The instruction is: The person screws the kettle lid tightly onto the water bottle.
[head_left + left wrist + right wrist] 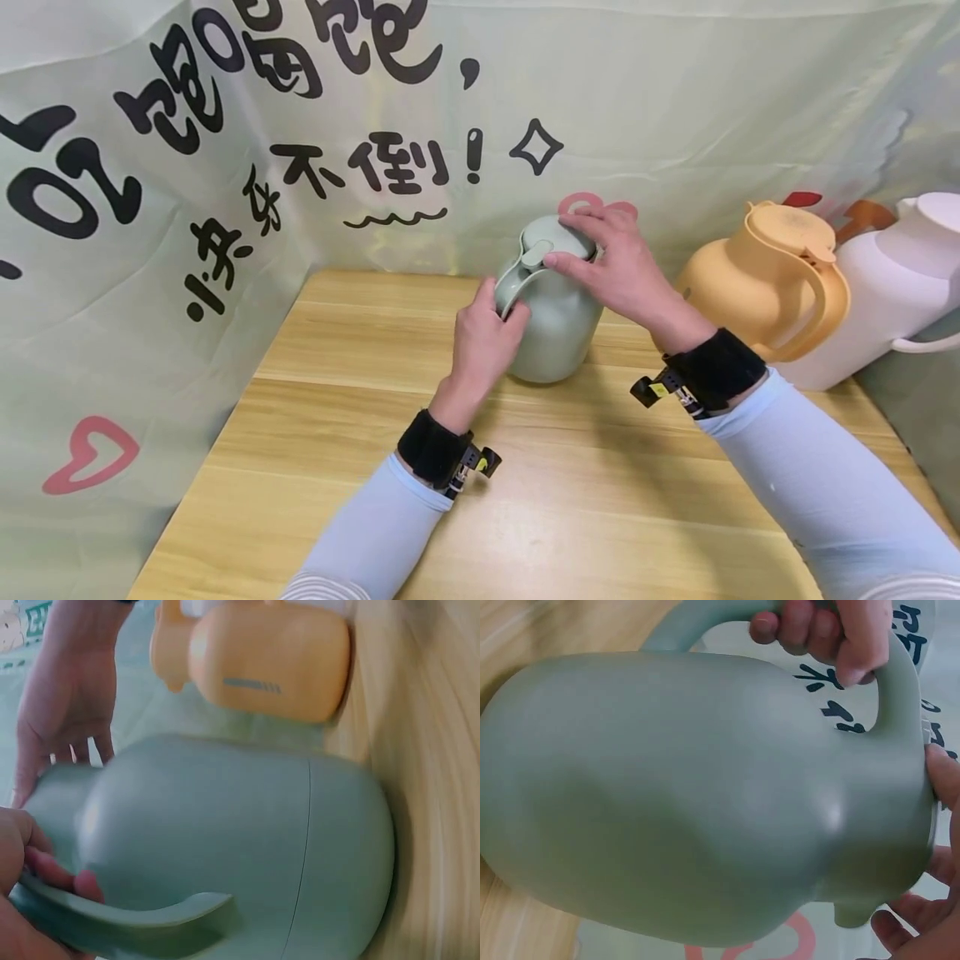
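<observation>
A green thermos jug [551, 333] stands upright on the wooden table near the back wall. My left hand [486, 337] grips its handle [900, 697], with the fingers curled round it in the right wrist view. At the top, my right hand [618, 267] rests on the round lid [558, 236], thumb near the lid's lever and fingers spread over the far rim. In the right wrist view the fingertips [945, 776] lie right at the lid's edge, beside the short spout [855, 913].
To the right stand an orange jug [750, 275] and a pale pink jug [892, 275], close together. A printed cloth [675, 92] hangs behind the wooden table [322, 417] and along its left side.
</observation>
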The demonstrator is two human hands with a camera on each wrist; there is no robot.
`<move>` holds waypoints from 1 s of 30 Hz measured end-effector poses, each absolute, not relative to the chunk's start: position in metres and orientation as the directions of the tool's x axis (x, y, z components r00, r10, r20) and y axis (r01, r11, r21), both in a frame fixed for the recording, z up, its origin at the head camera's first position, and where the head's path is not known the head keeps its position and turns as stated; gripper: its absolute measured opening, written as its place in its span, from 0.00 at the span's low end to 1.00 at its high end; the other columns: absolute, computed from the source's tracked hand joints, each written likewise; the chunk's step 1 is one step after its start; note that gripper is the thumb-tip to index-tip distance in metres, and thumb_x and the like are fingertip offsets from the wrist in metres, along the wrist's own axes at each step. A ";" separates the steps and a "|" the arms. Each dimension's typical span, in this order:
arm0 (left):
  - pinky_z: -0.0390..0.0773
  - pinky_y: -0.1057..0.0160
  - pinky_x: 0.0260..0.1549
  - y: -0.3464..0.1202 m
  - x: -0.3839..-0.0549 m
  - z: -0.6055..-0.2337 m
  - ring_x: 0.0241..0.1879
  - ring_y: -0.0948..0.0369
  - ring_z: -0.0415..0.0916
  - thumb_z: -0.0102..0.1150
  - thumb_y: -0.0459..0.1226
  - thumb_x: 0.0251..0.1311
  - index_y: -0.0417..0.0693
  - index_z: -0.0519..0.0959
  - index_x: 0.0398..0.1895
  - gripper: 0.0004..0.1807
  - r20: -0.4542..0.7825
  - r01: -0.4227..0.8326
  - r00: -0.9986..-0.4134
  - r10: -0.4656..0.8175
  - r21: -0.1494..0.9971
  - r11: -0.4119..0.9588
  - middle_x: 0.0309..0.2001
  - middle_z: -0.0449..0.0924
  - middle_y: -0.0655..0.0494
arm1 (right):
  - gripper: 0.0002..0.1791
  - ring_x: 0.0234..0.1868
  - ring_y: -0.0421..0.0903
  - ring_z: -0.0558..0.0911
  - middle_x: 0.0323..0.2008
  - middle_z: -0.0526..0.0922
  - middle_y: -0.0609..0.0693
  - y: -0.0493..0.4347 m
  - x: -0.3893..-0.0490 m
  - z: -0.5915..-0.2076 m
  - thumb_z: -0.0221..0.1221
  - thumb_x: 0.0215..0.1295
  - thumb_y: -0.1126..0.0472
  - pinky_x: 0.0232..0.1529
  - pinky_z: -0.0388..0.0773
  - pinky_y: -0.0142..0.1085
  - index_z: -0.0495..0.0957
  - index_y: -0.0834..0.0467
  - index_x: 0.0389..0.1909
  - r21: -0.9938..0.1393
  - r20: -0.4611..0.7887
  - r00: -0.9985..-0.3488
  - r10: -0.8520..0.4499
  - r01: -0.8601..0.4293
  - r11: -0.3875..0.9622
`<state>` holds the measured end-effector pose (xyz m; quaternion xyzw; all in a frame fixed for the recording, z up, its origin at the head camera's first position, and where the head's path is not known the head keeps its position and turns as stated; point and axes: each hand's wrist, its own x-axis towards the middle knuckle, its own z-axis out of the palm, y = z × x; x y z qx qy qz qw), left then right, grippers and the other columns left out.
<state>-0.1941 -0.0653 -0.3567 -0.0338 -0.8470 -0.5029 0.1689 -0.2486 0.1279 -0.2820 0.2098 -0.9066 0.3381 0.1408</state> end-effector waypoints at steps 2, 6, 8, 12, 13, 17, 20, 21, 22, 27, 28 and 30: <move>0.71 0.60 0.24 -0.063 -0.189 -0.357 0.28 0.55 0.73 0.58 0.44 0.64 0.51 0.73 0.45 0.11 0.310 0.235 -0.948 -0.077 0.839 0.491 0.23 0.71 0.55 | 0.34 0.67 0.57 0.66 0.67 0.72 0.59 0.131 -0.249 -0.282 0.72 0.63 0.49 0.69 0.66 0.56 0.76 0.59 0.67 -0.572 0.400 -0.875 -0.274 -0.471 0.671; 0.76 0.58 0.29 -0.058 -0.178 -0.356 0.32 0.55 0.78 0.58 0.45 0.65 0.51 0.73 0.53 0.17 0.280 0.240 -0.960 -0.011 0.839 0.488 0.31 0.80 0.50 | 0.32 0.61 0.58 0.73 0.63 0.73 0.58 0.136 -0.247 -0.285 0.73 0.62 0.48 0.64 0.69 0.54 0.77 0.61 0.62 -0.618 0.408 -0.887 -0.215 -0.441 0.650; 0.78 0.58 0.31 -0.055 -0.173 -0.358 0.35 0.55 0.79 0.58 0.45 0.65 0.51 0.73 0.54 0.17 0.274 0.249 -0.962 0.020 0.838 0.486 0.35 0.82 0.48 | 0.33 0.60 0.58 0.75 0.62 0.74 0.58 0.138 -0.245 -0.288 0.72 0.63 0.45 0.64 0.70 0.54 0.76 0.60 0.61 -0.646 0.400 -0.902 -0.162 -0.403 0.649; 0.76 0.61 0.29 -0.052 -0.166 -0.366 0.33 0.56 0.79 0.58 0.46 0.67 0.51 0.74 0.51 0.15 0.287 0.280 -0.956 0.063 0.823 0.495 0.34 0.82 0.50 | 0.35 0.57 0.56 0.77 0.58 0.76 0.59 0.136 -0.237 -0.298 0.69 0.64 0.40 0.61 0.73 0.50 0.76 0.60 0.61 -0.682 0.400 -0.916 -0.042 -0.328 0.654; 0.75 0.62 0.28 -0.052 -0.164 -0.369 0.32 0.56 0.78 0.58 0.46 0.67 0.52 0.74 0.50 0.14 0.295 0.288 -0.953 0.066 0.817 0.499 0.33 0.81 0.51 | 0.35 0.55 0.56 0.77 0.56 0.76 0.60 0.135 -0.234 -0.301 0.68 0.65 0.39 0.59 0.73 0.49 0.75 0.61 0.61 -0.691 0.397 -0.918 -0.013 -0.308 0.654; 0.73 0.62 0.28 -0.053 -0.161 -0.378 0.32 0.56 0.76 0.57 0.47 0.67 0.52 0.73 0.44 0.11 0.351 0.335 -0.933 0.078 0.771 0.542 0.31 0.77 0.54 | 0.37 0.48 0.53 0.75 0.48 0.74 0.59 0.125 -0.221 -0.312 0.61 0.69 0.34 0.51 0.71 0.42 0.70 0.63 0.59 -0.741 0.388 -0.918 0.083 -0.257 0.620; 0.75 0.59 0.33 -0.057 -0.160 -0.385 0.37 0.55 0.77 0.58 0.47 0.67 0.51 0.73 0.42 0.11 0.396 0.376 -0.913 0.100 0.717 0.588 0.35 0.78 0.54 | 0.34 0.42 0.50 0.74 0.42 0.74 0.56 0.118 -0.211 -0.318 0.56 0.72 0.33 0.45 0.68 0.39 0.70 0.62 0.54 -0.768 0.374 -0.919 0.126 -0.231 0.597; 0.76 0.58 0.35 -0.058 -0.160 -0.388 0.39 0.55 0.77 0.59 0.47 0.67 0.51 0.74 0.42 0.11 0.405 0.384 -0.908 0.106 0.703 0.599 0.37 0.79 0.54 | 0.33 0.40 0.49 0.74 0.40 0.75 0.55 0.116 -0.208 -0.320 0.54 0.73 0.33 0.43 0.68 0.39 0.71 0.62 0.51 -0.772 0.370 -0.920 0.133 -0.224 0.594; 0.77 0.58 0.37 -0.060 -0.159 -0.390 0.41 0.56 0.78 0.59 0.48 0.67 0.51 0.75 0.43 0.12 0.409 0.386 -0.906 0.109 0.692 0.610 0.40 0.80 0.54 | 0.32 0.38 0.49 0.74 0.37 0.76 0.55 0.114 -0.205 -0.321 0.53 0.74 0.33 0.41 0.68 0.38 0.73 0.61 0.48 -0.773 0.368 -0.920 0.136 -0.221 0.595; 0.76 0.58 0.39 -0.063 -0.155 -0.401 0.42 0.57 0.77 0.59 0.50 0.70 0.51 0.77 0.43 0.13 0.405 0.383 -0.907 0.114 0.684 0.621 0.42 0.81 0.53 | 0.34 0.32 0.48 0.83 0.30 0.87 0.56 0.104 -0.191 -0.326 0.48 0.76 0.31 0.35 0.74 0.37 0.82 0.58 0.36 -0.760 0.344 -0.935 0.080 -0.227 0.609; 0.76 0.59 0.39 -0.062 -0.154 -0.402 0.42 0.57 0.76 0.58 0.49 0.70 0.51 0.77 0.43 0.12 0.407 0.387 -0.906 0.118 0.681 0.621 0.41 0.81 0.52 | 0.34 0.32 0.49 0.85 0.30 0.88 0.56 0.101 -0.188 -0.327 0.48 0.76 0.32 0.34 0.75 0.37 0.83 0.58 0.35 -0.758 0.336 -0.940 0.056 -0.234 0.609; 0.76 0.59 0.38 -0.061 -0.153 -0.404 0.41 0.56 0.76 0.58 0.48 0.71 0.50 0.77 0.41 0.12 0.419 0.408 -0.897 0.138 0.669 0.621 0.39 0.80 0.52 | 0.34 0.33 0.50 0.85 0.30 0.88 0.57 0.097 -0.183 -0.328 0.49 0.76 0.31 0.34 0.76 0.38 0.83 0.59 0.36 -0.755 0.312 -0.950 0.007 -0.243 0.610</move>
